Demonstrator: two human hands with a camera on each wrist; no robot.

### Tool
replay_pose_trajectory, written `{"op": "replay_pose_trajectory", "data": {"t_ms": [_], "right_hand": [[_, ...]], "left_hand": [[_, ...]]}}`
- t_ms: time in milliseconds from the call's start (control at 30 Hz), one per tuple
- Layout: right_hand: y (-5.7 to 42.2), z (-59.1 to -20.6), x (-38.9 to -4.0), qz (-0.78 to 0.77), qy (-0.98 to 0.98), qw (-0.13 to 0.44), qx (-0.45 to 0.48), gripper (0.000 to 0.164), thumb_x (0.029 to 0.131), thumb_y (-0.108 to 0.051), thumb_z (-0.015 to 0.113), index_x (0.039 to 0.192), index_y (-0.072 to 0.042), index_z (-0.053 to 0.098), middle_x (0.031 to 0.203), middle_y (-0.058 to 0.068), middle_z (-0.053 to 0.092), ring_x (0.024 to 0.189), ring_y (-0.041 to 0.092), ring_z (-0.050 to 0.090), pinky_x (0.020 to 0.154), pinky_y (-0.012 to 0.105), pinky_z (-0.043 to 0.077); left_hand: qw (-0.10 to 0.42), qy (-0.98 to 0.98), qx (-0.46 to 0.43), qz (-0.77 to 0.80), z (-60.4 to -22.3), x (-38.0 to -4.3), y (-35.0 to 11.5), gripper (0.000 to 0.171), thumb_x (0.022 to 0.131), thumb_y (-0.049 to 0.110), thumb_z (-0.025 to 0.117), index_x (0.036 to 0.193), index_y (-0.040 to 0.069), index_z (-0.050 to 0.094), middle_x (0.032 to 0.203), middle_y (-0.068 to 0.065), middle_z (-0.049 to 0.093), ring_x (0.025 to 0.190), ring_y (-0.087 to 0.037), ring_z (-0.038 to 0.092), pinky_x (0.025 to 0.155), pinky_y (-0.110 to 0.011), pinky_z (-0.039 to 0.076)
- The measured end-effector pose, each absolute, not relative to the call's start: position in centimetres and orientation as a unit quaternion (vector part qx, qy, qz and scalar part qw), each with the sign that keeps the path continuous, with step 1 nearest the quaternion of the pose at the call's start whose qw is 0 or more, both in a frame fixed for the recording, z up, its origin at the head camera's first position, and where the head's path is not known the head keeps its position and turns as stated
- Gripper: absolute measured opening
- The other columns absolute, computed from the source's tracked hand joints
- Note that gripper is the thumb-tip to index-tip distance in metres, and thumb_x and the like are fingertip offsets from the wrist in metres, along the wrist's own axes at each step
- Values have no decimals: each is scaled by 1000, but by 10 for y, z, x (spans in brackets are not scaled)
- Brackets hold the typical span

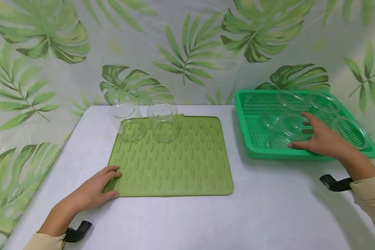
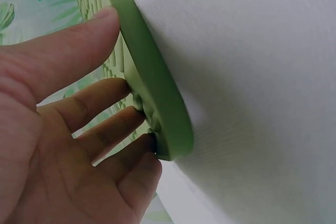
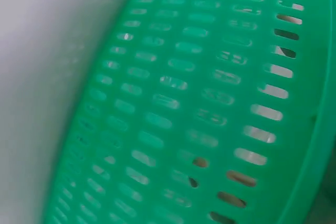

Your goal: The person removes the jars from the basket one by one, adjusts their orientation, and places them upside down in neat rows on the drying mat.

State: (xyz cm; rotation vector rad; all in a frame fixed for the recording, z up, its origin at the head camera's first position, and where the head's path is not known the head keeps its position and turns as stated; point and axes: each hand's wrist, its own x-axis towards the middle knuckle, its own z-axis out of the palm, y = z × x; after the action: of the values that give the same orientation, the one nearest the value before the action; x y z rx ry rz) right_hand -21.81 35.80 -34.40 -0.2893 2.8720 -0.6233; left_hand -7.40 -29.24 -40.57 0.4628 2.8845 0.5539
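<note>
At the mat's near left corner, my left hand rests with its fingers at the edge. The left wrist view shows the thumb along the thick rim of the green draining mat. My right hand reaches into the green basket, thumb and fingers spread around the near right side of a clear cup. Seen from the right wrist, the slotted wall of the basket hides most of that hand. Two clear cups, a left one and a right one, stand upside down along the mat's back edge.
More clear cups lie in the basket, such as one at the back and one at the right. A white cloth covers the table. Behind it hangs a leaf-patterned curtain.
</note>
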Motion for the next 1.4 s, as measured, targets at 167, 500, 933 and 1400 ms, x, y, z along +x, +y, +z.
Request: {"op": "replay_pose_trajectory", "data": {"t_ms": [167, 500, 933, 1400], "right_hand": [[356, -349, -219, -255, 956, 111, -90, 124, 85, -39, 78, 157, -9, -18, 155, 38, 24, 132, 60, 36, 95, 74, 40], [353, -352, -216, -266, 956, 97, -81, 123, 84, -41, 78, 157, -3, -13, 156, 35, 25, 133, 57, 39, 95, 71, 44], [361, -335, -205, -337, 932, 12, -137, 101, 81, -11, 82, 157, -14, 15, 159, 16, 31, 104, -22, 46, 70, 5, 44], [348, -313, -202, -357, 922, -31, -150, 103, 76, -10, 85, 156, -20, 21, 134, -24, 42, 110, -17, 42, 72, 1, 44]], "left_hand": [[87, 967, 150, 187, -408, -72, -294, 57, 85, 22, 77, 133, -2, 56, 147, -24, 45, 134, -49, 43, 104, -63, 43], [76, 967, 153, 190, -410, -72, -294, 56, 84, 22, 78, 132, 0, 58, 146, -22, 47, 134, -48, 45, 104, -62, 44], [73, 965, 158, 194, -412, -72, -294, 57, 84, 25, 78, 132, 1, 58, 146, -20, 47, 134, -47, 45, 104, -60, 45], [71, 965, 155, 197, -408, -72, -293, 57, 85, 23, 78, 132, 0, 57, 147, -22, 46, 135, -49, 44, 105, -62, 44]]}}
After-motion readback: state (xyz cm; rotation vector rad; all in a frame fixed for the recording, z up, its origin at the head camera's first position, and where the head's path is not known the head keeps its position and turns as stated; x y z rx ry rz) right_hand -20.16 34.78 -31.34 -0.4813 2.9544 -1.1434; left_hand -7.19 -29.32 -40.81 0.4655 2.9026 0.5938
